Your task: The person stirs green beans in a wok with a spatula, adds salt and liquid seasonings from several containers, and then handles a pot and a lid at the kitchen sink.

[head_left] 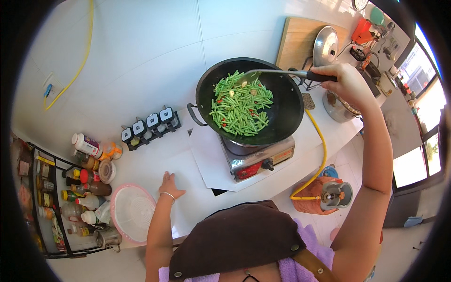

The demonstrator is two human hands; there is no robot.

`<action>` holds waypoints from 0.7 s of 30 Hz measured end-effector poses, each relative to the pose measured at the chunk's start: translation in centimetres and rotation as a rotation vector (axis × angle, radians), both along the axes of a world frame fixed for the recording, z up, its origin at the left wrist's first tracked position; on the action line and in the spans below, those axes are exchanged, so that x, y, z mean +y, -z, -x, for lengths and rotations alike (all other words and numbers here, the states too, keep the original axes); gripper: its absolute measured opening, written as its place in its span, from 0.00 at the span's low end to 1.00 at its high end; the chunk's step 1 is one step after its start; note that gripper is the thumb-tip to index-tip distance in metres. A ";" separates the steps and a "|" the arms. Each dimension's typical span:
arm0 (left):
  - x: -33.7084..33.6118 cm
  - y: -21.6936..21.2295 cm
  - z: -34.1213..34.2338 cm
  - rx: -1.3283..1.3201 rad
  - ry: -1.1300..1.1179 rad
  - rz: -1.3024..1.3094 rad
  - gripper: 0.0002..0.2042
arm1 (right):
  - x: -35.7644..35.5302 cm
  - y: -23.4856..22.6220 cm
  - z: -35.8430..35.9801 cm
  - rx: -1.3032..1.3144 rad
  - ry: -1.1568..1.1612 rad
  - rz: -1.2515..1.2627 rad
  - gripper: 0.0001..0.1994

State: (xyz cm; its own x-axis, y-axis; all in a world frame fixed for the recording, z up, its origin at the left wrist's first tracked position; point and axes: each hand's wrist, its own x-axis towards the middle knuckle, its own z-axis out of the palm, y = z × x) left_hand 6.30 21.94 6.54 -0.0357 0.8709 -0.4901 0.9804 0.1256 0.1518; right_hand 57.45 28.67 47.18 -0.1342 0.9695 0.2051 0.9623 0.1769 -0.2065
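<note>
My right hand [346, 82] is closed round the black handle of a long metal spatula [277, 71]. Its shaft crosses the far rim of a black wok [286, 110], and its head dips among cut green beans [242, 110], where it is partly hidden. Bits of red chilli and pale garlic-like pieces lie among the beans. Beneath the wok is a single-burner gas stove [263, 162] with a black knob. My left hand [172, 187], with a bangle at the wrist, lies on the white counter, holding nothing, thumb apart from the fingers. A pink-rimmed white basket [134, 214] is nearby.
A seasoning rack [150, 126] stands against the wall, left of the wok. Bottles and jars [91, 188] crowd the left end. A yellow hose [324, 150] runs to a gas cylinder [324, 195] on the floor. A cutting board [296, 42] and lid [325, 44] lean behind.
</note>
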 end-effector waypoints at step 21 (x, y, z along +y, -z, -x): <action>16.7 8.9 19.6 -0.509 -1.153 -0.812 0.15 | -12.1 4.0 3.2 -0.146 0.071 -0.005 0.26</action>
